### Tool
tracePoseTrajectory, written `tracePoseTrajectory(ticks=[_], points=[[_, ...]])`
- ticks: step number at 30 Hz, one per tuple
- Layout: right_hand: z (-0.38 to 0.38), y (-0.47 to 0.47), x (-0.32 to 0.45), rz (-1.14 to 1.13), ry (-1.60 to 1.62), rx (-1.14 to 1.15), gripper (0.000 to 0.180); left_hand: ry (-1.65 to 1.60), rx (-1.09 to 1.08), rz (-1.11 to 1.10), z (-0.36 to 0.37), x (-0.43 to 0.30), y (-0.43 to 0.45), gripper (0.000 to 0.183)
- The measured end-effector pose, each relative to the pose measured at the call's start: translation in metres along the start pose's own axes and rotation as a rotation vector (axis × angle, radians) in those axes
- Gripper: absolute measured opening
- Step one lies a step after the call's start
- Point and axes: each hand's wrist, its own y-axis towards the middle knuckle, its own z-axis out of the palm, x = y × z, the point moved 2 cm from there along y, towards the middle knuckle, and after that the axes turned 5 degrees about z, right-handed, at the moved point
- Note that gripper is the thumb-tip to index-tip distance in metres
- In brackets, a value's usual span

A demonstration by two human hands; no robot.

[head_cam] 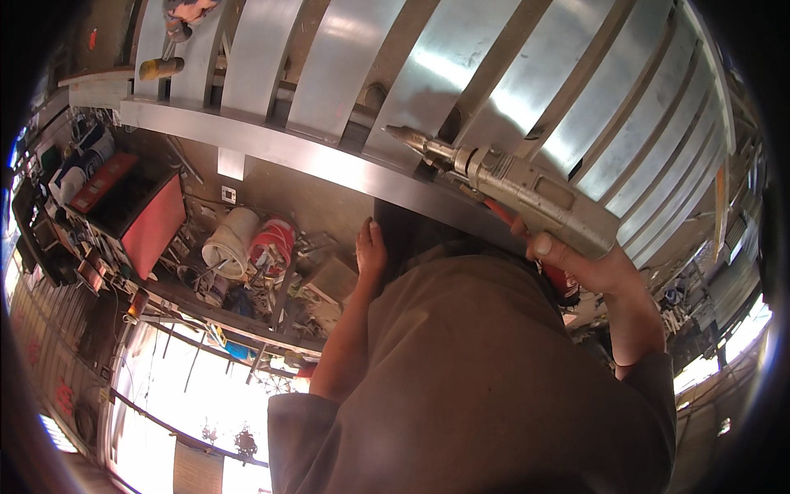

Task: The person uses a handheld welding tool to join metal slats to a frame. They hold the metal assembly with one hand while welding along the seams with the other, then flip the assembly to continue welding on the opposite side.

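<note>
My right hand [574,262] is closed around a grey metal power tool [543,197] with a tapered nose, apparently a rivet gun. Its nose points left, over the near ends of broad, shiny sheet-metal slats [333,68]. A bright metal rail [278,148] runs along their near side. Something red shows under my gripping fingers. By my left thigh hangs my left hand [371,250], fingers extended, with nothing seen in it. It is below the rail and apart from it.
A mallet [162,68] rests over the far-left slats, beside a patchy cloth-like thing [190,9] cut off by the frame. Left of me stand a white bucket [229,238], a red bucket [273,238] and a red-sided cabinet [154,225]. Scrap and a cardboard box [333,281] clutter the floor.
</note>
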Motion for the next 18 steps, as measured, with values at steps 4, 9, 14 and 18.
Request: tracePoseTrajectory(ticks=[4, 9, 14, 18], points=[[0.008, -0.013, -0.021, -0.013, 0.013, -0.009, 0.076, -0.014, -0.009, 0.021, -0.003, -0.011, 0.002, 0.058], [0.011, -0.030, -0.044, -0.100, -0.017, -0.053, 0.077, -0.333, -0.072, -0.113, -0.023, -0.059, 0.003, 0.058], [0.008, -0.053, -0.064, -0.125, 0.091, -0.165, 0.076, -0.675, -0.099, 0.088, -0.054, -0.128, -0.001, 0.062], [0.004, -0.073, -0.079, -0.260, -0.038, -0.318, 0.072, -0.734, -0.089, 0.151, -0.059, -0.161, -0.002, 0.063]])
